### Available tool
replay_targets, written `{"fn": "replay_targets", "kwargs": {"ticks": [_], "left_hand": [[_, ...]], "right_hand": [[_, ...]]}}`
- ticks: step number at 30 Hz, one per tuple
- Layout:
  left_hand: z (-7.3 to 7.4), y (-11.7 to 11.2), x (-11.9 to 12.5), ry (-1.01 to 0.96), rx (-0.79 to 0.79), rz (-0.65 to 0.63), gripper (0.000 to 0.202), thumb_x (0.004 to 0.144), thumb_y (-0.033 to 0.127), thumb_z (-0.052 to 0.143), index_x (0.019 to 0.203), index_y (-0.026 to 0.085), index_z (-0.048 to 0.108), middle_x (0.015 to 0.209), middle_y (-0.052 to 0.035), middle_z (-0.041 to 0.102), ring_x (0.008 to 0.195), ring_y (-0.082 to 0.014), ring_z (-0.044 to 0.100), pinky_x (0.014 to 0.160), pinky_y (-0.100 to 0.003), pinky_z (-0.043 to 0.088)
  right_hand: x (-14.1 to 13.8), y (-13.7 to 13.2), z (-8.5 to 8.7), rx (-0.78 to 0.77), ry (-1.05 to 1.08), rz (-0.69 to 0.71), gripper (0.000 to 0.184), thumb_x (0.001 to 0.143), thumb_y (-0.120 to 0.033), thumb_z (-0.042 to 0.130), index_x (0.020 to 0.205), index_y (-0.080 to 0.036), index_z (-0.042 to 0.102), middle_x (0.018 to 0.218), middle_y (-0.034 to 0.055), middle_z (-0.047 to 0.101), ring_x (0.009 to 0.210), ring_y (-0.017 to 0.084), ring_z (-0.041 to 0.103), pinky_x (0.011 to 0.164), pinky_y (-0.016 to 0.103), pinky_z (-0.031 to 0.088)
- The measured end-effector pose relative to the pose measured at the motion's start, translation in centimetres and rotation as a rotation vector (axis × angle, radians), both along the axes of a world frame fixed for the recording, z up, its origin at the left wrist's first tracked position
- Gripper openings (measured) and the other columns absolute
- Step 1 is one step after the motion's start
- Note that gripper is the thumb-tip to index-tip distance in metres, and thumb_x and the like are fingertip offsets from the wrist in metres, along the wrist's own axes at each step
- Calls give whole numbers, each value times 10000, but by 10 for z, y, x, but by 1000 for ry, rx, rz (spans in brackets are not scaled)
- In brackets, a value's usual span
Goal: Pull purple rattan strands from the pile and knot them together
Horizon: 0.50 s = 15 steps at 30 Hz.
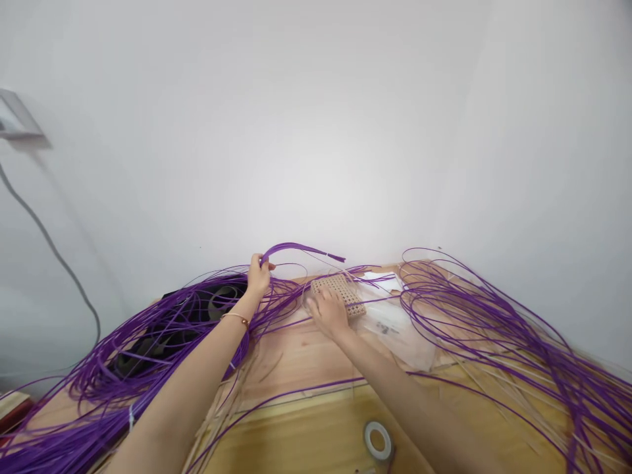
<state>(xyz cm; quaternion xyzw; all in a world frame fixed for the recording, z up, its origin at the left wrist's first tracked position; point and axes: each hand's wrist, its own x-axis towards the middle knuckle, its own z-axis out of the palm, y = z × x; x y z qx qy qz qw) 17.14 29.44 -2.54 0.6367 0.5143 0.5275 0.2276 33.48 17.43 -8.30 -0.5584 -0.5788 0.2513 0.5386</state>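
Observation:
My left hand (259, 275) is closed around a bundle of purple strands (301, 246), raised above the back of the table. Its free end arcs to the right and is tied near the tip with a pale band. My right hand (326, 311) reaches to the near left side of a beige block with rows of holes (353, 299). The fingers of that hand look slightly apart and bent over the block's edge, beside a faint clear rounded item that I cannot make out. More loose purple strands (284, 306) lie between the two hands.
A large heap of purple strands (162, 336) lies over a black item at left; another (523, 336) spreads at right. A clear plastic bag (399, 332) lies beside the block. A roll of tape (378, 441) sits at the front. A grey cable (47, 234) hangs along the wall.

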Motion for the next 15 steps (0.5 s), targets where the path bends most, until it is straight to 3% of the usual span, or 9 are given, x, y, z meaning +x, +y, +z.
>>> {"fn": "replay_targets", "kwargs": {"ticks": [3,6,8,12,15], "left_hand": [[4,-7,-13,-37,26,-50,86,880,273,327,920,214,374,635,22,569,658,-153,607,678,-278,465],[0,-24,-25,-4,57,-97,95,876,270,329,943,216,370,648,26,557,664,-151,583,726,-299,464],[-7,-38,-30,55,51,-147,97,861,265,354,930,213,399,669,20,564,678,-156,572,760,-317,457],[-18,-64,-32,201,-34,-303,132,751,265,523,861,192,514,757,-10,612,769,-186,594,828,-348,453],[-13,-70,-27,265,-108,-398,431,575,147,629,999,159,551,967,-60,644,909,-218,610,854,-345,472]], "right_hand": [[-4,33,27,-49,238,2,273,868,-361,420,853,-150,592,1124,153,595,1164,247,480,1055,443,283],[0,61,56,-90,542,22,394,937,-414,195,975,-176,507,1004,122,632,1004,196,590,873,392,462],[6,69,70,-95,715,48,390,949,-404,133,1007,-199,459,929,85,650,926,167,621,782,347,499],[22,59,80,-104,935,86,189,927,-293,287,981,-223,453,801,10,663,787,125,633,714,273,487],[36,41,76,-105,1006,132,133,896,-263,388,951,-220,502,736,-18,664,692,116,618,666,246,462]]}}
